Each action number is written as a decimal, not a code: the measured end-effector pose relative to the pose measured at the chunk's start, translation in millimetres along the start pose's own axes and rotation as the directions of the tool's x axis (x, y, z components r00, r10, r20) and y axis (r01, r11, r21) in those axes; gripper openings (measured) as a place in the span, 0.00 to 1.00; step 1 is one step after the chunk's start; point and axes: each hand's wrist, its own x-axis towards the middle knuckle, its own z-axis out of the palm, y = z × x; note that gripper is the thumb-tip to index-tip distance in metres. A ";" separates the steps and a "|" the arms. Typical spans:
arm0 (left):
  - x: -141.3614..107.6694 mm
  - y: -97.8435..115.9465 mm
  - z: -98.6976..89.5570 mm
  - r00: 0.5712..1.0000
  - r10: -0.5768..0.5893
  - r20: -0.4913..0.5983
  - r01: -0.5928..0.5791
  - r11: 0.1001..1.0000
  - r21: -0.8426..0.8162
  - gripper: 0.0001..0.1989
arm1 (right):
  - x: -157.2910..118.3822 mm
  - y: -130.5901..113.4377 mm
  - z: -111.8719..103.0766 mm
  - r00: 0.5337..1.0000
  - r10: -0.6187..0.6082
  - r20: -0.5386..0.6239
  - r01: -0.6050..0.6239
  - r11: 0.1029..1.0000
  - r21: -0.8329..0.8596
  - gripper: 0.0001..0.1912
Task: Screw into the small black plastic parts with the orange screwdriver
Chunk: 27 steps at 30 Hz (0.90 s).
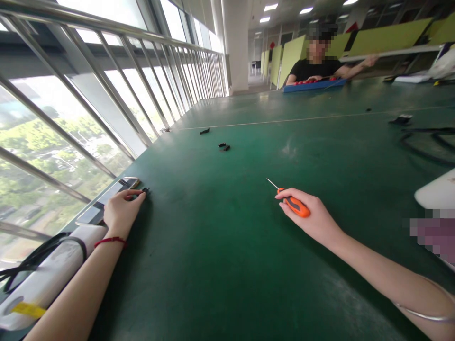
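My right hand [308, 208] is closed around the orange and grey handle of a screwdriver [297, 206], held above the green table [220, 246] with its thin metal shaft pointing up and to the left. Over at the table's left edge, my left hand [122, 208] pinches a small black part [145, 190] between thumb and fingertips. What kind of part it is does not show. Under and behind that hand lies a flat, shiny phone-like object [93, 214], partly hidden by the wrist.
Small black pieces [224, 147] lie farther up the table, with another black piece [205, 131] beyond. A white roll-like object [53, 270] with a black cable borders the left edge beside a metal railing [106, 35]. Across the table, a person [316, 68] sits behind a blue tray [314, 86].
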 end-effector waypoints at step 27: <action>8.6 -9.1 1.9 0.996 -0.067 -0.052 0.060 0.991 -0.119 0.16 | 0.1 0.2 -0.5 0.999 0.029 0.019 -0.029 1.000 0.003 0.07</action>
